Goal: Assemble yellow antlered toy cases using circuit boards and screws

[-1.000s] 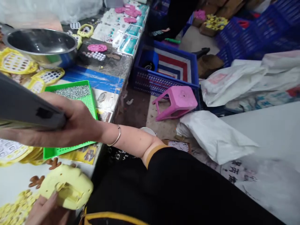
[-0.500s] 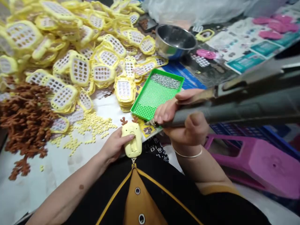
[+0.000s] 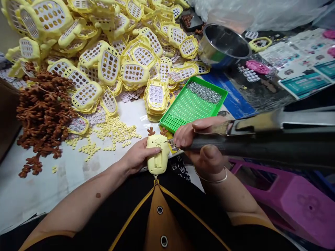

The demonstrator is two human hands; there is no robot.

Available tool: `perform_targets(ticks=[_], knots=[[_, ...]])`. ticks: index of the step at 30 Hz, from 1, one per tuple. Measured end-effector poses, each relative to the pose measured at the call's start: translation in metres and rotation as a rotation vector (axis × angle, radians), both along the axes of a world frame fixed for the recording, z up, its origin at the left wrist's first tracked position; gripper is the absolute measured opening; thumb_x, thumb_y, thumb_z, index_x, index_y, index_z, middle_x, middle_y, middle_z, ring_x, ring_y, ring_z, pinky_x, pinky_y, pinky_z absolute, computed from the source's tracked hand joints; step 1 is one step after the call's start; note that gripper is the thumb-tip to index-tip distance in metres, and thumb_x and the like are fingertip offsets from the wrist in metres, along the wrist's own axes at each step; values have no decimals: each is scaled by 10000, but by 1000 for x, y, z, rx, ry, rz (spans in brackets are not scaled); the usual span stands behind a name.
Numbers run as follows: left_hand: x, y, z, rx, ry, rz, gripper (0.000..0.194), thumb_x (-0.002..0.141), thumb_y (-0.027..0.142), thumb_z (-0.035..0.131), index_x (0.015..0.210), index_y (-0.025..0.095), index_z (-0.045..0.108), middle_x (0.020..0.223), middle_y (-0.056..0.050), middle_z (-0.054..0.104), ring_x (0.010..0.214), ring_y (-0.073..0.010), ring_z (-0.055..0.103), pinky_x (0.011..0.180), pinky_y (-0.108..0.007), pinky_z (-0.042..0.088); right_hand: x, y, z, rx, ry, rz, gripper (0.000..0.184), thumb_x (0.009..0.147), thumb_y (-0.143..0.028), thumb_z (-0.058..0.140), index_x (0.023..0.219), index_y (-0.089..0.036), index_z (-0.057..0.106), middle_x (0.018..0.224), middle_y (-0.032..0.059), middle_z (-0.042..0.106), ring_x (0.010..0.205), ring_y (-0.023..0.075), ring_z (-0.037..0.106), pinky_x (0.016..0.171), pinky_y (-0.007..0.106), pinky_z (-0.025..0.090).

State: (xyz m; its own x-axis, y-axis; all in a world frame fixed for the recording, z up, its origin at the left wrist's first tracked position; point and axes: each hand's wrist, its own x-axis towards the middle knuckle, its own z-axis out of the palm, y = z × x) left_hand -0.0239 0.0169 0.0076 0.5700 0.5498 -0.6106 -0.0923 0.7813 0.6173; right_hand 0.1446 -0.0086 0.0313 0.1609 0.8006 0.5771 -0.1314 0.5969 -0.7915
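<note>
My left hand (image 3: 137, 155) is closed around a pale yellow toy phone (image 3: 159, 162) with small brown antlers, its thumb across the back. The toy's back faces up, showing speaker holes, screw holes and an open battery compartment. In my right hand (image 3: 209, 160) is a dark power screwdriver (image 3: 261, 143), held level with its body stretching off to the right. Its tip is at the upper right corner of the toy, by a screw hole; whether it touches is too small to tell. Just beyond lies a green tray (image 3: 200, 113) with many small silver screws (image 3: 204, 92).
Yellow front shells (image 3: 110, 66) are piled across the back left. Brown antler pieces (image 3: 43, 115) and small yellow buttons (image 3: 115, 134) lie on the white table. A metal bowl (image 3: 226, 45) stands behind the tray, and a pink stool (image 3: 295, 195) is at the right.
The screwdriver tip has come from beside the toy to its upper right corner. My left hand keeps its grip on the toy. The whole view has shifted somewhat.
</note>
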Motion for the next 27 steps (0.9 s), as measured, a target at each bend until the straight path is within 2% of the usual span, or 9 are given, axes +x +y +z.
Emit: perform_targets(ticks=[3, 8, 12, 20, 27], knots=[[0, 1, -2, -7, -25, -2, 394, 660, 216, 802, 1011, 136, 643, 935, -93, 723, 798, -203, 659, 765, -330, 502, 0, 1, 0, 17, 47, 49, 279, 841, -398, 585, 1101, -299, 565, 635, -28, 541, 510, 163, 546, 453, 324, 465], [0, 3, -1, -28, -24, -7, 411, 648, 202, 802, 1025, 129, 654, 968, -107, 722, 817, -218, 667, 786, -348, 502, -1, 0, 6, 11, 10, -7, 261, 832, -444, 592, 1059, -318, 566, 597, -46, 516, 488, 160, 533, 457, 324, 474], [0, 4, -1, -23, -26, 6, 422, 657, 201, 793, 1046, 124, 649, 953, -106, 718, 800, -200, 657, 766, -328, 501, -1, -1, 9, 11, 23, -8, 256, 842, -438, 595, 1062, -310, 578, 611, -46, 512, 507, 151, 546, 478, 316, 478], [0, 3, -2, -29, -46, -2, 402, 672, 189, 786, 1044, 129, 647, 947, -94, 723, 783, -194, 659, 760, -329, 500, -2, 1, 4, 49, 71, 39, 276, 845, -373, 610, 1099, -266, 594, 645, -33, 537, 545, 156, 568, 471, 315, 474], [-1, 4, -5, -22, -52, -11, 392, 684, 185, 775, 1046, 130, 636, 963, -96, 707, 826, -196, 651, 770, -324, 500, -4, 2, -1, 4, 86, 99, 270, 844, -374, 616, 1096, -280, 597, 652, -23, 558, 527, 160, 540, 447, 323, 454]])
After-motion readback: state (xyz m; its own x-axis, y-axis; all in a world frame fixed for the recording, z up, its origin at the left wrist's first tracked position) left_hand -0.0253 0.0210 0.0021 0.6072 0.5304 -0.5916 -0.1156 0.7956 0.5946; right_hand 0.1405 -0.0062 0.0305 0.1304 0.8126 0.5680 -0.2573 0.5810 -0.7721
